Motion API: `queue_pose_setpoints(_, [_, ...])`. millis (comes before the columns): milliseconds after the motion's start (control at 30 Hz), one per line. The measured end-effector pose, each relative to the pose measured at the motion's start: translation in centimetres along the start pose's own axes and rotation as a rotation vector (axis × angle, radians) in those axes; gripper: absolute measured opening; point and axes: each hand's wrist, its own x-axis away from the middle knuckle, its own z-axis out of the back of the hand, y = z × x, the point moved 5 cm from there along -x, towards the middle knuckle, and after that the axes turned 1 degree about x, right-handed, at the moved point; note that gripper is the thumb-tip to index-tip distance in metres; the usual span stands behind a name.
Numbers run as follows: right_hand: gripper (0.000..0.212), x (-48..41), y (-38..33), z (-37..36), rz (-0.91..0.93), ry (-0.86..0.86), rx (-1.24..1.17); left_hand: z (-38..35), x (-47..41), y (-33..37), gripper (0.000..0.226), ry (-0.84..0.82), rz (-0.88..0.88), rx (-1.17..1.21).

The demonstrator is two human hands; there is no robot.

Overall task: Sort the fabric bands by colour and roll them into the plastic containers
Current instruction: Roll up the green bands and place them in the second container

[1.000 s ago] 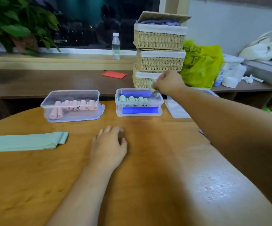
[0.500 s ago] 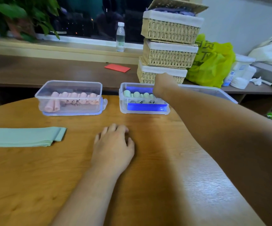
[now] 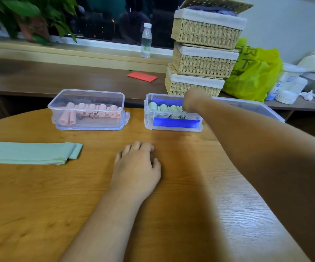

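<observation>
Two clear plastic containers stand on the far side of the round wooden table. The left container (image 3: 88, 93) holds several pink rolled bands (image 3: 92, 111). In the right container (image 3: 150, 118), which has blue clips, lie green rolled bands (image 3: 164, 107). My right hand (image 3: 191, 100) reaches down into its right end; the fingers are hidden behind the wrist and the wall. A stack of flat green bands (image 3: 30, 153) lies at the left. My left hand (image 3: 136, 167) rests flat on the table, holding nothing.
A clear lid (image 3: 256, 108) lies behind my right forearm. Beyond the table, a bench carries three stacked wicker baskets (image 3: 203, 61), a yellow-green bag (image 3: 253, 72), a red card (image 3: 142, 76) and paper cups (image 3: 288, 91). A water bottle (image 3: 146, 42) stands on the sill.
My right hand, which held a green roll above the right container, has dropped down into it. The left hand has stayed on the table.
</observation>
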Motion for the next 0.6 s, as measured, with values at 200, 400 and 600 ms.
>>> queue_pose_setpoints(200, [0.016,0.8,-1.1,1.8,0.089,0.007,0.050,0.1,0.1,0.1,0.040,-0.014,-0.009,0.000])
queue_pose_setpoints(400, [0.019,4.7,-1.6,4.5,0.070,0.200,-0.181,0.9,0.3,-0.4,0.037,-0.018,0.001,0.043])
queue_pose_setpoints(600, [0.018,15.8,-5.3,1.9,0.120,0.214,-0.866,4.0,2.2,-4.2,0.025,0.212,0.179,-0.044])
